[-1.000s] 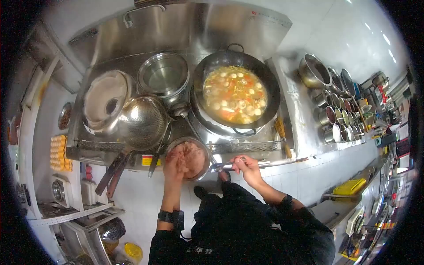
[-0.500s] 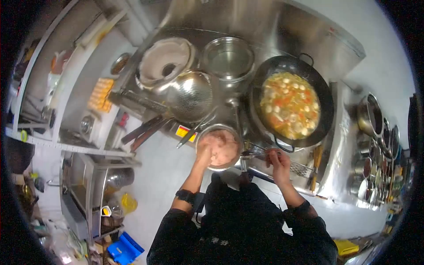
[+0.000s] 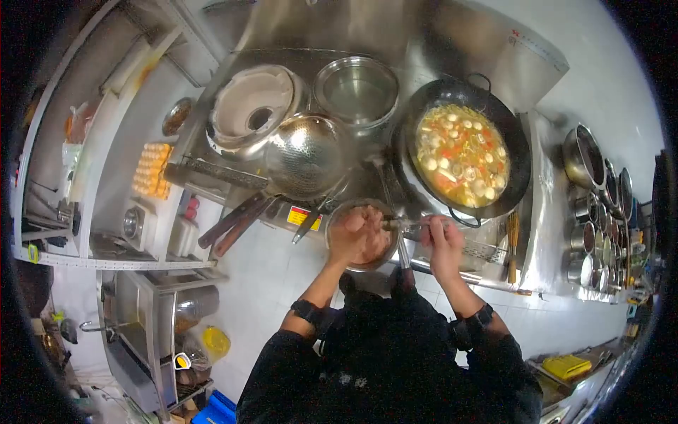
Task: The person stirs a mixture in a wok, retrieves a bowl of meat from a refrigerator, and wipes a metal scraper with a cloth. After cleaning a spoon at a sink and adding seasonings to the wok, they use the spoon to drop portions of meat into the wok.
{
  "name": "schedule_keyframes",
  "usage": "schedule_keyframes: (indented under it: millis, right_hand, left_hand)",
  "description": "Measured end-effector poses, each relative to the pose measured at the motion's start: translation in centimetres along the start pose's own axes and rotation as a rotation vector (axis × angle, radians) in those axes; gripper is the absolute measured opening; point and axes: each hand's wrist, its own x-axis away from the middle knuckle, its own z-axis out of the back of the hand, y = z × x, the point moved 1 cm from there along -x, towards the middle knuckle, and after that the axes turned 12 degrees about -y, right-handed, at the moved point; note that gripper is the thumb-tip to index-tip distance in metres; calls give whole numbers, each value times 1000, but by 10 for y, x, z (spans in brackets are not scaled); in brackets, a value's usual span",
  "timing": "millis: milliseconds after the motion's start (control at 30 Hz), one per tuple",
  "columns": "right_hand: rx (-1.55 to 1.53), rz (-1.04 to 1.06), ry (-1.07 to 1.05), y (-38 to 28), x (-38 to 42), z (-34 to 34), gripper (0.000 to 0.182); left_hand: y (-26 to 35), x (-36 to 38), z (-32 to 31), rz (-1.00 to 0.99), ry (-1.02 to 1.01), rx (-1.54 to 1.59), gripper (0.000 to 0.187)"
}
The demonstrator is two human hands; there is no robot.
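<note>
A metal bowl [image 3: 387,266] of pink meat paste [image 3: 376,240] sits at the near edge of the stove. My left hand [image 3: 346,239] is in the bowl, its fingers closed around some of the paste. From the right, my right hand [image 3: 445,242] grips a thin metal spoon [image 3: 409,222], blurred by motion, whose tip reaches over the bowl's rim beside my left fist. Behind my right hand stands a black wok [image 3: 519,166] holding soup [image 3: 462,155] with pale balls, red pieces and greens.
A perforated strainer [image 3: 305,157] with long handles lies left of the bowl. Behind it are a burner ring [image 3: 244,99] and a pot of liquid [image 3: 357,92]. A bamboo brush [image 3: 513,247] stands at right. Shelves with an egg tray [image 3: 152,169] line the left; pans [image 3: 583,237] hang at right.
The spoon has moved left, from beside the bowl to over it, next to my left fist. My left hand stays in the meat paste. The whole view has shifted slightly.
</note>
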Motion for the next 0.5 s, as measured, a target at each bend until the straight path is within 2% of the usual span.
schedule_keyframes:
  millis: [67,167,267,367,500]
  right_hand:
    - [8,40,22,0,-1,-5,20]
    - [-46,71,47,-2,-4,-11,20]
    - [-49,104,27,-6,-7,-15,20]
    - [74,157,-8,6,-12,-14,18]
    - [172,225,-48,10,-11,-25,14]
  left_hand:
    - [1,-3,3,-82,4,-93,16]
    - [8,-4,5,39,-20,-57,19]
    - [71,-1,0,344,88,949,20]
    - [35,-5,3,316,25,758,19]
    - [37,0,-5,239,75,122,17]
